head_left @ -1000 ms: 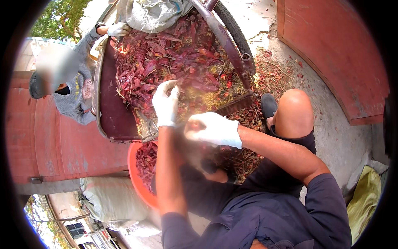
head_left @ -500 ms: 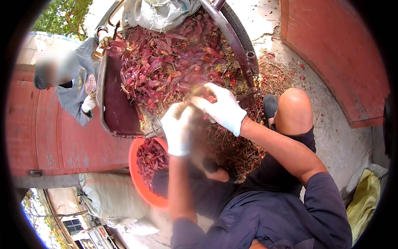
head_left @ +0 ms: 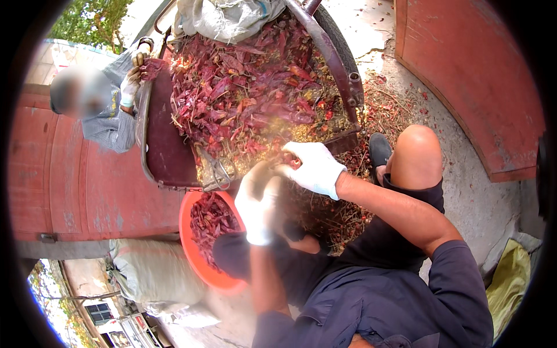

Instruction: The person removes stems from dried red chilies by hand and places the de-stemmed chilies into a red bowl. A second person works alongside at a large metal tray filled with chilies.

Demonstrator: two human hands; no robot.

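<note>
A dried red pepper (head_left: 293, 160) in the right hand (head_left: 316, 168), by the near edge of a loaded cart (head_left: 167, 145).
The right hand's fingers pinch narrowly around it; the left hand (head_left: 258, 200), blurred, comes close beside, and I cannot tell whether it grips. Fingers cover most of the pepper, so its direction and long axis cannot be read. Beyond, a pepper heap (head_left: 226, 87) fills the cart, a white sack (head_left: 229, 20) at its far end, a metal bar (head_left: 328, 52) along the right. An orange-red tub (head_left: 217, 279) of peppers sits below, partly blocked by a dark-clad knee (head_left: 232, 250). At left, a co-worker (head_left: 110, 133) holds another pepper (head_left: 152, 68).
</note>
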